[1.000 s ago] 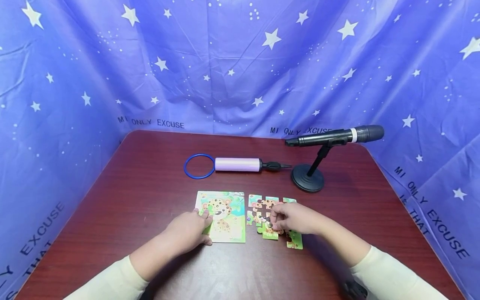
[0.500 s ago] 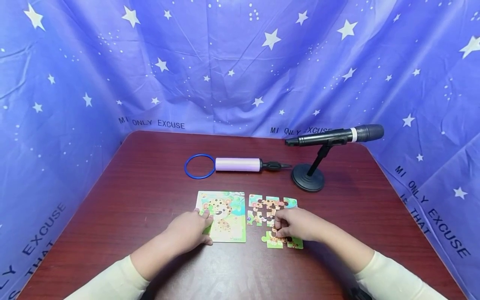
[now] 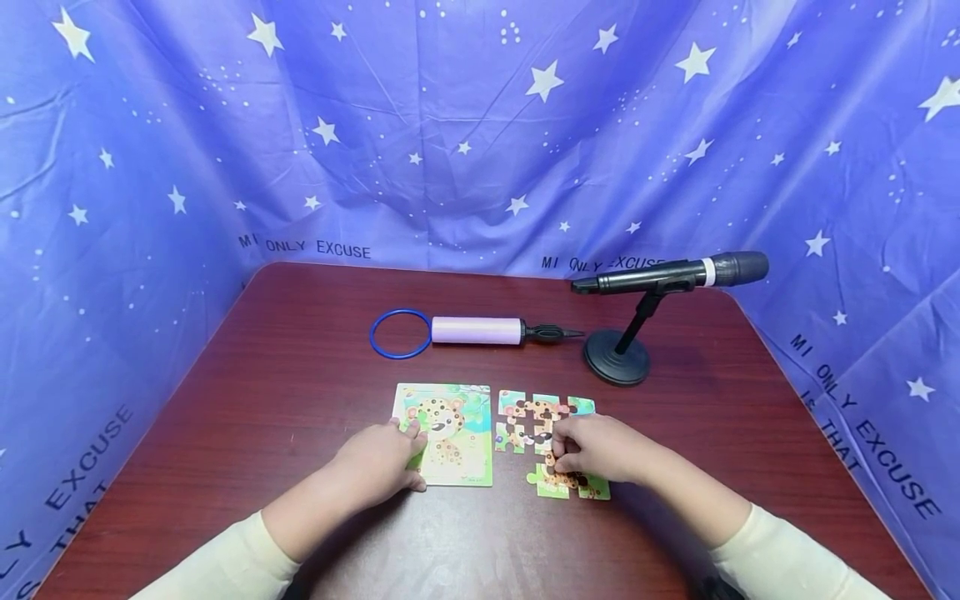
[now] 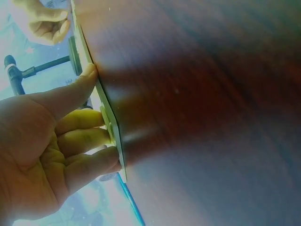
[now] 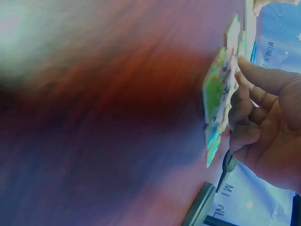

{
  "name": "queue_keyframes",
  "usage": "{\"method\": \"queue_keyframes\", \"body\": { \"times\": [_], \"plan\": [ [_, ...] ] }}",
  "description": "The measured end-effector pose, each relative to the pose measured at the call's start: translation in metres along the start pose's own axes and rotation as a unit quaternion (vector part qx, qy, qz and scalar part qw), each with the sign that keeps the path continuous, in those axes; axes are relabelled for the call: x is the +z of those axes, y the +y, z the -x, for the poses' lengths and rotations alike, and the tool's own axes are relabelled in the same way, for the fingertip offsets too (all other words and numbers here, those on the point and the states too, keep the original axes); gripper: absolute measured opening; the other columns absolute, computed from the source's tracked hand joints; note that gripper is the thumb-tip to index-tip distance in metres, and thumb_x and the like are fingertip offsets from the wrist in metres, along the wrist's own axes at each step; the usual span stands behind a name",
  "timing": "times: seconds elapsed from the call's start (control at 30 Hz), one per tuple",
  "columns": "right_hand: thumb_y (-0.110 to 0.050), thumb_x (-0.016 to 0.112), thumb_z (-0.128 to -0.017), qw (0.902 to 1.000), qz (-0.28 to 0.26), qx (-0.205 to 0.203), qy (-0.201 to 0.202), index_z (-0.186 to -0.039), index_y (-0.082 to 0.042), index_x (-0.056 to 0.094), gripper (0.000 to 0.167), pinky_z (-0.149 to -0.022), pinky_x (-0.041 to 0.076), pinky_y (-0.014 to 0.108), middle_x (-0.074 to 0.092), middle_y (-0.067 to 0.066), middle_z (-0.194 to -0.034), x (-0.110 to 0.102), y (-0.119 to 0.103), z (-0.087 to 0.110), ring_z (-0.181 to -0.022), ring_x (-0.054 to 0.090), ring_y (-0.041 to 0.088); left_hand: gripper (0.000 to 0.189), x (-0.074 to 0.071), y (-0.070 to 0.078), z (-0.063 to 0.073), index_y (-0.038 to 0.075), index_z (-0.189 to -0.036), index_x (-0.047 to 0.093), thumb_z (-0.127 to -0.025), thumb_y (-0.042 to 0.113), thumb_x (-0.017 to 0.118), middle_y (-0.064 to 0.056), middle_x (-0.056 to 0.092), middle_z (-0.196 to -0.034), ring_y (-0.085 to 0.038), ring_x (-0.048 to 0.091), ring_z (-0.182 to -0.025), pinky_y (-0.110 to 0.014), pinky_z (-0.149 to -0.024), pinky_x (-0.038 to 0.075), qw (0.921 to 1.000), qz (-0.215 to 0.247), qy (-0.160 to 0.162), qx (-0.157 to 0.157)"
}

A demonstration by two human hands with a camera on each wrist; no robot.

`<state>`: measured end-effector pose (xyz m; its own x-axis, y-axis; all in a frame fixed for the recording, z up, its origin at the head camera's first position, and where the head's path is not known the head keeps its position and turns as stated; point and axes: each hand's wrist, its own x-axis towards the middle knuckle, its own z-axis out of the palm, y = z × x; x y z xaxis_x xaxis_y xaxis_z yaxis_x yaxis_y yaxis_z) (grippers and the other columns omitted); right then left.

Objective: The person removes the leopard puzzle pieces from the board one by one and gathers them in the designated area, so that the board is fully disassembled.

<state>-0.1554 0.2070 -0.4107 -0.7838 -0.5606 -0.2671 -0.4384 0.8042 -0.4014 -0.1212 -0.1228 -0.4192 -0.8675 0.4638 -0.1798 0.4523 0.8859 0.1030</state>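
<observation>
My left hand (image 3: 378, 457) rests on the left edge of a square puzzle board (image 3: 453, 458) printed with a spotted leopard cub. In the left wrist view, its thumb touches the board's edge and its other fingers lie on the face. To the right lie several jigsaw pieces with the same leopard art, partly joined, with gaps between some. My right hand (image 3: 603, 450) is over them, fingers curled, its thumb and index finger pinching a green-edged bottom jigsaw piece (image 3: 552, 492). This piece sits against the green corner piece (image 3: 596, 487). The right hand hides part of the middle and right-hand pieces.
Behind the puzzle lies a lilac hand pump (image 3: 477, 331) with a black nozzle, beside a blue ring (image 3: 373, 333). A black microphone (image 3: 656, 275) stands on a round-based stand (image 3: 617, 367) at the back right. A starry purple curtain (image 3: 420, 100) surrounds the dark red table (image 3: 247, 375).
The bottom middle jigsaw piece has moved right and slightly nearer, up to the corner piece, along with my right hand. My left hand has stayed on the board.
</observation>
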Motion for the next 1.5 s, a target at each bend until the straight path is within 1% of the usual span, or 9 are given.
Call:
{"method": "queue_keyframes", "body": {
  "times": [0.23,0.43,0.6,0.77,0.9,1.17,1.27,1.4,1.5],
  "plan": [
    [-0.033,0.070,-0.090,0.9986,-0.007,-0.031,0.041,-0.082,-0.026,0.053,0.020,-0.058,0.041,0.024,0.050,-0.013,-0.069,-0.002,-0.024,-0.023,-0.059,0.046,0.002,0.069,-0.002,0.000,0.002,0.013,-0.132,0.063,-0.077,0.051,0.076,-0.011,0.058,-0.140,-0.040,0.054,-0.127,-0.053,-0.097,0.050,1.0000,0.001,-0.002,-0.003],
    [-0.038,0.071,-0.090,0.9975,0.002,-0.047,0.053,-0.100,-0.020,0.059,0.024,-0.061,0.043,0.025,0.052,-0.011,-0.076,0.005,-0.053,-0.050,-0.064,0.048,0.005,0.068,-0.002,-0.002,0.002,0.014,-0.131,0.063,-0.076,0.051,0.078,-0.011,0.058,-0.139,-0.040,0.056,-0.126,-0.053,-0.096,0.050,0.9999,0.010,0.006,0.005],
    [-0.041,0.072,-0.088,0.9979,-0.004,-0.052,0.039,-0.114,-0.017,0.059,0.038,-0.064,0.044,0.026,0.056,-0.005,-0.087,0.015,-0.073,-0.071,-0.070,0.050,0.008,0.067,0.003,-0.004,0.002,0.013,-0.129,0.063,-0.076,0.049,0.079,-0.009,0.060,-0.138,-0.042,0.058,-0.122,-0.054,-0.091,0.052,0.9986,0.032,0.039,0.016],
    [-0.048,0.073,-0.084,0.9964,0.028,-0.064,0.049,-0.118,-0.015,0.059,0.050,-0.071,0.047,0.027,0.058,-0.003,-0.093,0.027,-0.085,-0.090,-0.078,0.051,0.008,0.072,0.009,-0.006,0.003,0.017,-0.136,0.059,-0.076,0.048,0.079,0.000,0.057,-0.141,-0.044,0.060,-0.118,-0.055,-0.088,0.053,0.9960,0.033,0.075,0.034],
    [-0.052,0.073,-0.083,0.9933,0.065,-0.065,0.069,-0.113,-0.013,0.061,0.050,-0.071,0.051,0.027,0.059,-0.005,-0.093,0.035,-0.091,-0.100,-0.077,0.053,0.008,0.072,0.009,-0.008,0.003,0.018,-0.138,0.058,-0.076,0.048,0.079,0.001,0.059,-0.140,-0.044,0.060,-0.117,-0.055,-0.088,0.053,0.9955,0.033,0.080,0.039],
    [-0.039,0.071,-0.089,0.9884,0.080,-0.069,0.109,-0.094,-0.018,0.064,0.022,-0.065,0.048,0.024,0.059,-0.011,-0.081,0.041,-0.093,-0.110,-0.069,0.052,0.005,0.073,0.006,-0.008,0.004,0.015,-0.138,0.058,-0.075,0.048,0.080,-0.003,0.060,-0.138,-0.043,0.061,-0.117,-0.054,-0.087,0.054,0.9960,0.034,0.073,0.040],
    [-0.035,0.070,-0.090,0.9876,0.082,-0.072,0.113,-0.088,-0.020,0.064,0.015,-0.064,0.048,0.025,0.058,-0.011,-0.078,0.040,-0.095,-0.111,-0.068,0.052,0.004,0.082,0.005,-0.008,0.004,0.008,-0.140,0.054,-0.074,0.049,0.081,-0.009,0.055,-0.144,-0.040,0.062,-0.115,-0.052,-0.088,0.054,0.9966,0.039,0.068,0.024],
    [-0.034,0.069,-0.089,0.9883,0.088,-0.064,0.107,-0.080,-0.023,0.061,0.017,-0.061,0.046,0.024,0.055,-0.012,-0.073,0.038,-0.097,-0.110,-0.064,0.051,0.004,0.095,0.002,-0.006,0.003,-0.002,-0.141,0.049,-0.070,0.052,0.083,-0.019,0.047,-0.148,-0.039,0.063,-0.114,-0.049,-0.092,0.053,0.9970,0.054,0.056,-0.009],
    [-0.035,0.069,-0.089,0.9906,0.085,-0.052,0.095,-0.077,-0.024,0.058,0.019,-0.058,0.043,0.023,0.053,-0.013,-0.070,0.038,-0.097,-0.110,-0.061,0.049,0.004,0.091,0.001,-0.006,0.003,-0.003,-0.136,0.054,-0.071,0.054,0.082,-0.019,0.050,-0.145,-0.038,0.062,-0.117,-0.049,-0.093,0.053,0.9970,0.054,0.051,-0.020]
  ]
}}
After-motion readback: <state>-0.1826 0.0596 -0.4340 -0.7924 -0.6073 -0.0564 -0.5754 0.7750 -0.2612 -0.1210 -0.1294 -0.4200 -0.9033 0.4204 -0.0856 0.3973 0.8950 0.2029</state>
